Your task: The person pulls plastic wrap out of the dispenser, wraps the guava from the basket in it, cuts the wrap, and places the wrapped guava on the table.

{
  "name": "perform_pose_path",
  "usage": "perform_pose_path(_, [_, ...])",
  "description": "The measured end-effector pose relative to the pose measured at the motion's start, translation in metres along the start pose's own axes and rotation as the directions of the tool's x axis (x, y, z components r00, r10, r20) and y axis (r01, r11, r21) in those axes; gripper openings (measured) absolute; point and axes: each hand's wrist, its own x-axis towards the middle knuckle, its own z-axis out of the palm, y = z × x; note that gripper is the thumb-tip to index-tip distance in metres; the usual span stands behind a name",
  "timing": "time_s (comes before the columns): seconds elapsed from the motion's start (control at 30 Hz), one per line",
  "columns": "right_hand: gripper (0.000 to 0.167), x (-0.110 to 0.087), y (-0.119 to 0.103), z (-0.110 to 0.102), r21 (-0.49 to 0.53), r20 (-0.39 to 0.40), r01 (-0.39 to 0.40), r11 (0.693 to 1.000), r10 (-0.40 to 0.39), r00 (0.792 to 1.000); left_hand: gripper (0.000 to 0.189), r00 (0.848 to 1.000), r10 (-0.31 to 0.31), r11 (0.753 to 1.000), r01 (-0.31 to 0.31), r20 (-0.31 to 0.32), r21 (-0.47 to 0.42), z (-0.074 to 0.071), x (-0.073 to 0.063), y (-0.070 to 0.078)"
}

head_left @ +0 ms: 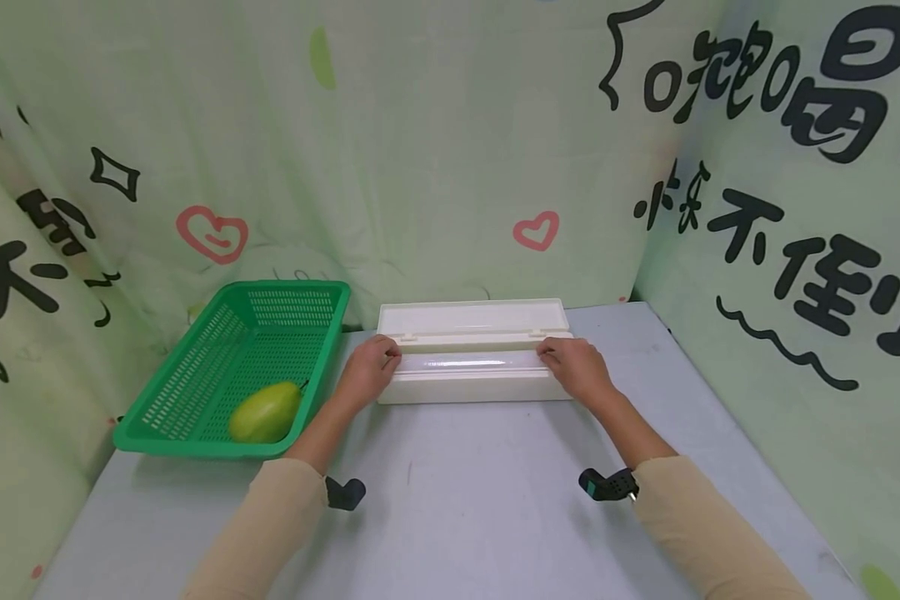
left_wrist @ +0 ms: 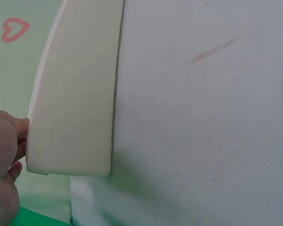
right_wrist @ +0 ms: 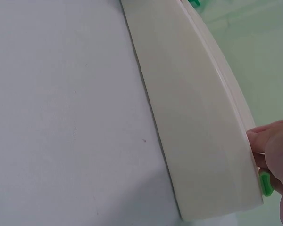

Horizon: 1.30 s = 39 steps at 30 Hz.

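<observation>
A long white cling film dispenser [head_left: 474, 389] lies across the table with its lid [head_left: 474, 316] raised at the back. Shiny clear cling film [head_left: 465, 362] shows along its opening. At the left end, my left hand [head_left: 372, 367] has thumb and fingers curled together, pinching the film's edge; its fingertips are partly hidden behind the box in the left wrist view. My right hand [head_left: 579, 369] pinches likewise at the right end. In the right wrist view its fingers [right_wrist: 259, 141] meet the box's top edge.
A green plastic basket [head_left: 183, 372] stands to the left, close to my left forearm, with a yellow-green fruit, like a papaya or mango [head_left: 266, 412], inside. The white-covered table [head_left: 465, 500] is bordered by a printed curtain [head_left: 420, 150] behind and at both sides.
</observation>
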Motion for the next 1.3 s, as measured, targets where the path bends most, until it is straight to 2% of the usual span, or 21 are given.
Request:
perform_pose_path(0.13, [0.013,-0.002,0.001,-0.001,0.036,-0.026,0.015,0.999,-0.014,1.0,0.004,1.0,-0.027,0.999,0.027,0.002,-0.025,0.0,0.0,0.001])
perform_pose_path(0.43, [0.016,-0.002,0.007,0.0,0.112,-0.083,0.054,0.992,-0.045,0.996,0.004,0.999,-0.018,0.998,0.015,-0.039,-0.068,-0.002,-0.005,0.002])
perform_pose_path(0.9, [0.015,-0.007,0.008,-0.003,0.137,-0.165,0.111,0.984,-0.088,0.982,0.005,0.991,0.032,0.992,-0.047,-0.128,-0.119,-0.002,-0.012,0.0])
perform_pose_path(1.3, [0.015,-0.014,0.004,-0.013,0.18,-0.209,0.163,0.97,-0.124,0.97,0.007,0.983,0.067,0.983,-0.094,-0.172,-0.157,-0.008,-0.016,0.002])
